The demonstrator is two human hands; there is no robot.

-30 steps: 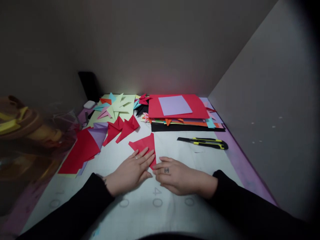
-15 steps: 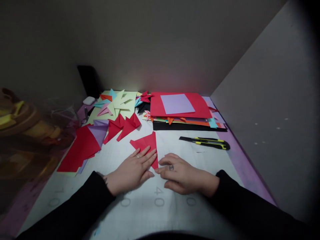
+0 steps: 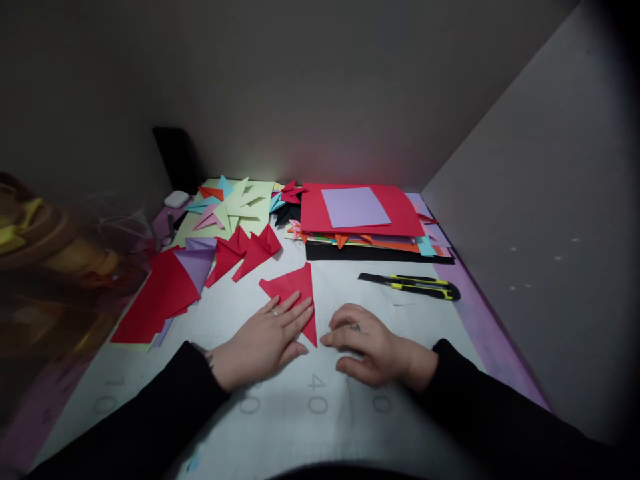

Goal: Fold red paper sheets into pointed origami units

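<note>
A folded red paper (image 3: 291, 283) lies on the white mat (image 3: 280, 427), with one pointed tip toward me. My left hand (image 3: 265, 337) rests flat on it, fingers stretched across its lower left part and covering some of it. Just right of the paper's tip, my right hand (image 3: 373, 347) hovers with its fingers bent and a little apart, holding nothing and not touching the paper. Beyond the left hand stand two folded red pieces (image 3: 230, 252), (image 3: 260, 250) side by side.
A cutter (image 3: 413, 285) lies right of centre. Behind are a paper stack with a lilac square (image 3: 355, 207) on top and folded stars on a pale green sheet (image 3: 257, 230). Red sheets (image 3: 160, 293) lie left, near a blurred brown object (image 3: 55, 233).
My right hand has moved slightly right, off the tip of the red paper, which now shows fully. My left hand has stayed in place.
</note>
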